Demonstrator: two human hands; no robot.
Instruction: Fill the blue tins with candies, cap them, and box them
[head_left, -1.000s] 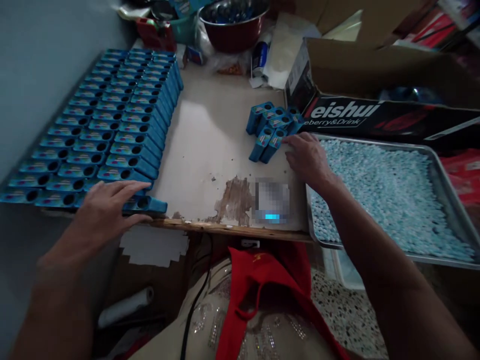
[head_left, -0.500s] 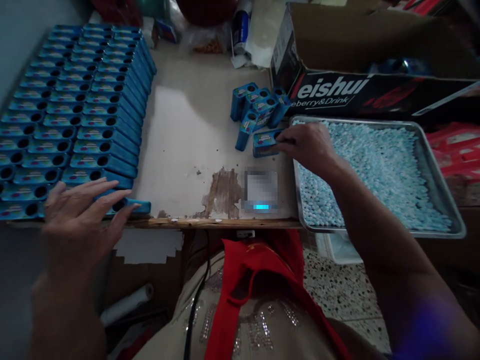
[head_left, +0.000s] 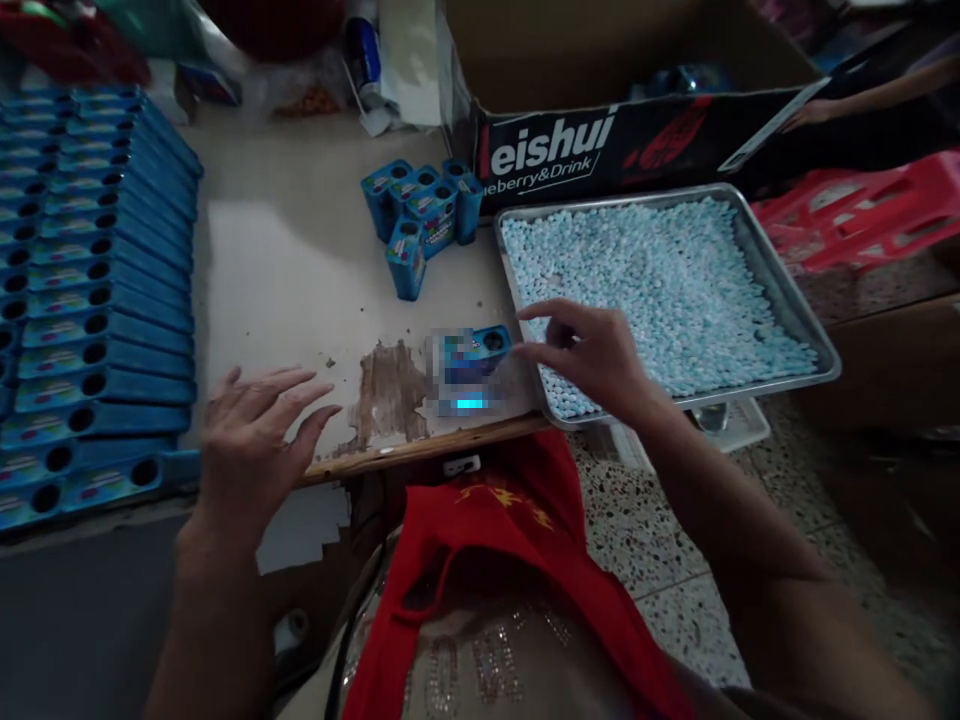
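One small blue box (head_left: 491, 342) with a round hole in its top stands on a small flat device (head_left: 471, 404), which has a lit cyan display and is partly pixelated. Just right of that box is my right hand (head_left: 589, 350), its thumb and forefinger parted with nothing seen between them. My left hand (head_left: 259, 440) hovers near the table's front edge, fingers spread and holding nothing. Beside it on the left stand rows of similar blue boxes (head_left: 97, 325). Several more blue boxes (head_left: 424, 205) are clustered behind the device. A metal tray (head_left: 829, 370) of pale blue pellets (head_left: 645, 280) lies under my right hand.
A large black cardboard box (head_left: 547, 150) stands behind the tray. Red plastic (head_left: 862, 215) lies to the right, and another person's arm (head_left: 870, 100) shows at upper right. The worn wooden table edge (head_left: 420, 445) runs in front of me.
My right hand has brought a blue box from the table onto the device and released it. My left hand has come away from the rows, moving right. The view has shifted right.
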